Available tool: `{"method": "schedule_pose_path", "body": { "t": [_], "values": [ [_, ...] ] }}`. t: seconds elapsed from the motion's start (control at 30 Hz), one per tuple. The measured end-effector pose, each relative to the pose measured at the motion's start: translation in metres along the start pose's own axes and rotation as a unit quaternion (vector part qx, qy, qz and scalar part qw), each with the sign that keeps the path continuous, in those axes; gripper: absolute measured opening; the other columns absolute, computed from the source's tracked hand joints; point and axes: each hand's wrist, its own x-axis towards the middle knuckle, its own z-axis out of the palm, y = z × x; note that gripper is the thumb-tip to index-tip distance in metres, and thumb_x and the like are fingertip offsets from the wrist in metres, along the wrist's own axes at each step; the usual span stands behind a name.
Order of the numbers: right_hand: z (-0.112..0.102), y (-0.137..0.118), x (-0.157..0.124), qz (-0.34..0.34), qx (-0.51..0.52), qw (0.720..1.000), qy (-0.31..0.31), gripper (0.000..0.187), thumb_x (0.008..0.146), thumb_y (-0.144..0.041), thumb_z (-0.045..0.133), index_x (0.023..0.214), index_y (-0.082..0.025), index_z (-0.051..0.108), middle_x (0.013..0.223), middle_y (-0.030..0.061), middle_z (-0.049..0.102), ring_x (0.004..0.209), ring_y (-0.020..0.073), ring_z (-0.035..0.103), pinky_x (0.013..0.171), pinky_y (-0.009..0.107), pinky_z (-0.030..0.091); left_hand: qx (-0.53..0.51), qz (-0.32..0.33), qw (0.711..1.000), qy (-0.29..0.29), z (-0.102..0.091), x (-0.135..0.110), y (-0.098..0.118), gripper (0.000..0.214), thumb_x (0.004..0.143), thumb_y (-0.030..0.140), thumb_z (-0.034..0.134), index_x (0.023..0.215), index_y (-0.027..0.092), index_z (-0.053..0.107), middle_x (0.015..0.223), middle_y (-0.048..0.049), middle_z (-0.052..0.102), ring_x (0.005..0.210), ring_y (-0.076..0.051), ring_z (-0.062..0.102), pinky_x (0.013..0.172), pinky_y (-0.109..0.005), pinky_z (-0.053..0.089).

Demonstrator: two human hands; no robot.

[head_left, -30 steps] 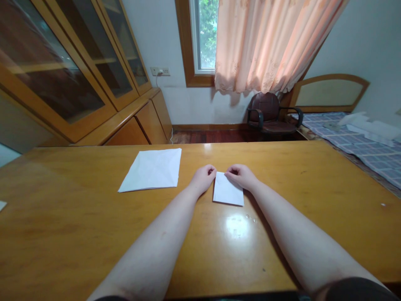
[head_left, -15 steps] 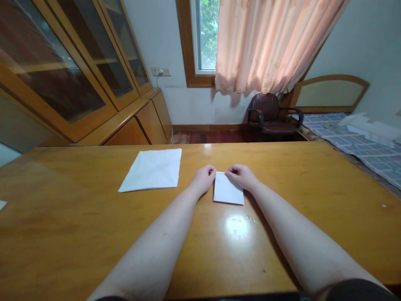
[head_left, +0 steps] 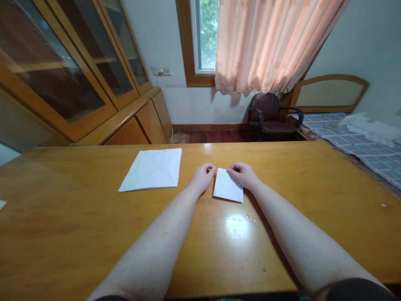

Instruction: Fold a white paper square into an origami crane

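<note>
A small folded sheet of white paper (head_left: 228,188) lies near the middle of the desk, slightly turned, its bottom edge toward me. My right hand (head_left: 244,174) pinches its upper right part between thumb and fingers, covering that corner. Just off the paper's upper left corner is my left hand (head_left: 202,176), its thumb and fingertips pressed together. Whether those left fingertips hold anything is too small to make out. Farther left rests a larger stack of white paper (head_left: 153,169), with faint crease lines across the top sheet and neither hand touching it.
The wooden desk (head_left: 94,242) spans the view, with a few small droplet-like spots (head_left: 251,218) in front of the paper. Past its far edge are a glass-doored cabinet (head_left: 125,100), a brown armchair (head_left: 266,113) and a bed (head_left: 344,138). A pale scrap (head_left: 2,204) shows at the left edge.
The folded paper has turned slightly and shifted a little away from me, its upper left corner coming off the left fingertips. My right hand has moved slightly right and away.
</note>
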Motion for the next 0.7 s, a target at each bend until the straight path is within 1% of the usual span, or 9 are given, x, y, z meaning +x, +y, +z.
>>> {"method": "schedule_pose_path", "body": {
  "t": [0.13, 0.23, 0.3, 0.4, 0.47, 0.6, 0.7],
  "values": [
    [0.0001, 0.0014, 0.0012, 0.022, 0.023, 0.999, 0.038, 0.026, 0.076, -0.041, 0.058, 0.071, -0.017, 0.066, 0.067, 0.0018, 0.065, 0.063, 0.0148, 0.055, 0.058, 0.026, 0.040, -0.045, 0.008, 0.998, -0.035, 0.0017, -0.0025, 0.0006, 0.021, 0.080, 0.030, 0.056, 0.095, 0.017, 0.064, 0.088, -0.0050, 0.070, 0.081, -0.017, 0.064, 0.075, -0.028, 0.048],
    [0.0007, 0.0020, 0.0014, 0.031, 0.045, 0.997, 0.052, 0.027, 0.075, -0.043, 0.058, 0.071, -0.017, 0.065, 0.065, 0.0014, 0.064, 0.061, 0.0147, 0.054, 0.056, 0.026, 0.040, -0.052, 0.021, 0.996, -0.063, 0.0014, -0.0031, 0.0003, 0.024, 0.080, 0.029, 0.056, 0.099, 0.017, 0.064, 0.090, -0.0054, 0.070, 0.082, -0.017, 0.064, 0.075, -0.027, 0.049],
    [0.0009, 0.0019, 0.0013, 0.034, 0.056, 0.996, 0.058, 0.027, 0.074, -0.043, 0.058, 0.071, -0.017, 0.065, 0.064, 0.0016, 0.063, 0.061, 0.0147, 0.054, 0.055, 0.025, 0.039, -0.051, 0.031, 0.996, -0.066, 0.0009, -0.0030, 0.0009, 0.024, 0.082, 0.029, 0.054, 0.099, 0.017, 0.064, 0.092, -0.0052, 0.070, 0.083, -0.017, 0.063, 0.076, -0.027, 0.049],
    [0.0003, 0.0009, 0.0013, 0.047, 0.057, 0.994, 0.075, 0.028, 0.074, -0.043, 0.058, 0.071, -0.017, 0.065, 0.064, 0.0019, 0.063, 0.061, 0.0147, 0.053, 0.055, 0.025, 0.039, -0.059, 0.034, 0.996, -0.053, 0.0009, -0.0026, 0.0013, 0.023, 0.084, 0.029, 0.050, 0.095, 0.017, 0.066, 0.094, -0.0052, 0.070, 0.088, -0.017, 0.063, 0.079, -0.028, 0.048],
    [-0.0005, 0.0002, 0.0015, 0.055, 0.057, 0.993, 0.084, 0.028, 0.073, -0.044, 0.058, 0.071, -0.016, 0.065, 0.064, 0.0021, 0.062, 0.061, 0.0148, 0.053, 0.055, 0.026, 0.039, -0.072, 0.028, 0.996, -0.053, 0.0020, -0.0022, -0.0003, 0.022, 0.083, 0.030, 0.051, 0.095, 0.017, 0.065, 0.092, -0.0052, 0.070, 0.085, -0.017, 0.063, 0.077, -0.028, 0.048],
    [-0.0007, 0.0006, 0.0021, 0.053, 0.057, 0.993, 0.084, 0.029, 0.073, -0.044, 0.058, 0.070, -0.016, 0.064, 0.063, 0.0017, 0.061, 0.060, 0.0145, 0.052, 0.054, 0.026, 0.038, -0.091, 0.019, 0.993, -0.071, 0.0048, -0.0009, -0.0063, 0.028, 0.080, 0.032, 0.057, 0.103, 0.016, 0.062, 0.088, -0.0052, 0.069, 0.079, -0.016, 0.064, 0.072, -0.027, 0.049],
    [0.0001, 0.0019, 0.0025, 0.047, 0.059, 0.994, 0.073, 0.029, 0.073, -0.044, 0.058, 0.070, -0.016, 0.064, 0.062, 0.0014, 0.061, 0.059, 0.0141, 0.052, 0.054, 0.025, 0.038, -0.091, 0.024, 0.993, -0.072, 0.0056, -0.0001, -0.0081, 0.037, 0.080, 0.030, 0.058, 0.114, 0.016, 0.058, 0.091, -0.0059, 0.068, 0.081, -0.015, 0.063, 0.074, -0.027, 0.050]
  ]
}}
